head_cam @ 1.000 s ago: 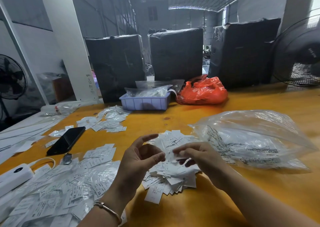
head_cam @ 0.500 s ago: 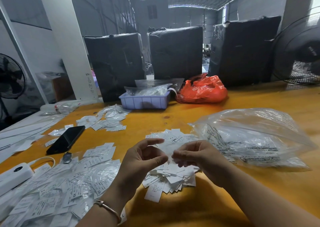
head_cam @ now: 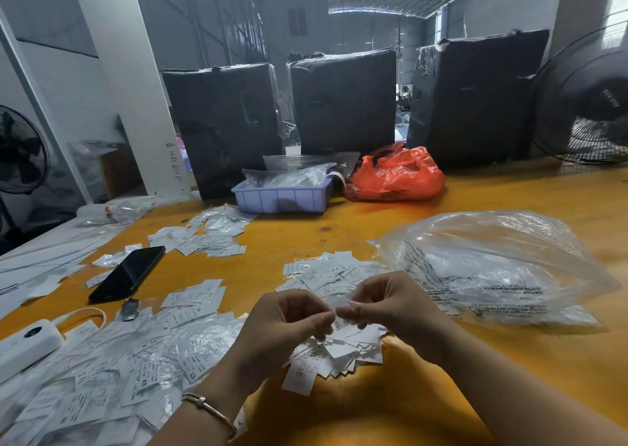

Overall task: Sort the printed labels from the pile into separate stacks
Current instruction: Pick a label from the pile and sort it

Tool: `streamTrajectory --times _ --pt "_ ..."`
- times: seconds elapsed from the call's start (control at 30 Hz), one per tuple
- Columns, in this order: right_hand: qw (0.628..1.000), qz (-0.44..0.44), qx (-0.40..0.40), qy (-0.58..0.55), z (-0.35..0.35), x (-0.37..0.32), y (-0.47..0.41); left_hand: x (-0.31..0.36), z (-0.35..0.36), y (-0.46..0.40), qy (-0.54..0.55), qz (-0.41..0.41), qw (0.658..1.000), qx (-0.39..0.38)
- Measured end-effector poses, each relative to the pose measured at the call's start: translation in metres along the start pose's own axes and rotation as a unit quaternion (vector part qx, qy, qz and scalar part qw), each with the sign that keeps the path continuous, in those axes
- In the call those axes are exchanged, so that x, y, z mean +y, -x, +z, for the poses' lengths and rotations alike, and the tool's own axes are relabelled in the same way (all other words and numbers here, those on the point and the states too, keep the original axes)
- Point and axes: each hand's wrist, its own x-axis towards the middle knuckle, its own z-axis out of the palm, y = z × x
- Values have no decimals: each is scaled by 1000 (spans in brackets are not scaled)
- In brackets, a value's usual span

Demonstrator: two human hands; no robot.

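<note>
Printed white paper labels (head_cam: 334,350) lie in a loose pile on the yellow-orange wooden table (head_cam: 424,408), just beyond the person's 2 hands at the centre of the view. The left hand (head_cam: 289,323) comes up from 7 o'clock, its forearm angled toward 1 o'clock, a thin metal bangle (head_cam: 209,410) round the wrist; its fingers are curled in, thumb and forefinger closed in a narrow pinch. The right hand (head_cam: 390,304) enters from 4 o'clock with the forearm running toward 10 o'clock, knuckles up, fingers likewise curled, the fingertips meeting those of the left hand. Between the 2 pinches sits a small, pale, crinkled piece (head_cam: 339,304); blur makes it hard to tell whether it is a label or a clear sleeve. Both hands hover just above the pile, hiding its middle. At 8 o'clock from the hands spreads a broad heap of labels in clear sleeves (head_cam: 112,374), some marked XS. At 10 o'clock lies a black smartphone (head_cam: 127,274), and beyond it, toward 11 o'clock, a smaller scatter of labels (head_cam: 207,236). A white power bank with a cable (head_cam: 29,345) sits at 9 o'clock by the table edge. At 3 o'clock rests a large clear plastic bag with black print (head_cam: 492,268), near the pile. Toward 12 o'clock stand a lilac plastic tray (head_cam: 283,199) and a crumpled red plastic bag (head_cam: 396,175), side by side.
</note>
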Motion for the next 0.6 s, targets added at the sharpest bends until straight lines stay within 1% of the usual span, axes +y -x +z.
streamTrajectory --times 0.1,0.17,0.27,0.33,0.4,0.43,0.53,0.6 --pt "1000 -5 15 2 -3 -3 0 -1 -1 -1 3 16 1000 26" --pt "1000 -13 21 -6 -5 -4 -1 -1 -2 0 7 10 1000 27" --pt "999 -29 20 4 -3 -3 -1 -1 0 0 -10 -23 999 -27" --pt "997 -42 8 60 -2 -2 -1 -3 3 1 -48 -36 996 -62" --pt "992 -50 -13 113 0 -2 -1 -3 5 1 -76 -38 994 -68" --pt "991 -50 -22 121 0 -2 0 -3 5 1 -85 -36 994 -66" --pt "994 -64 -16 91 -1 -4 -1 -2 3 1 -97 -29 994 -48" --pt "997 -67 25 35 -5 -4 -2 -2 2 0 -80 -29 996 -26"
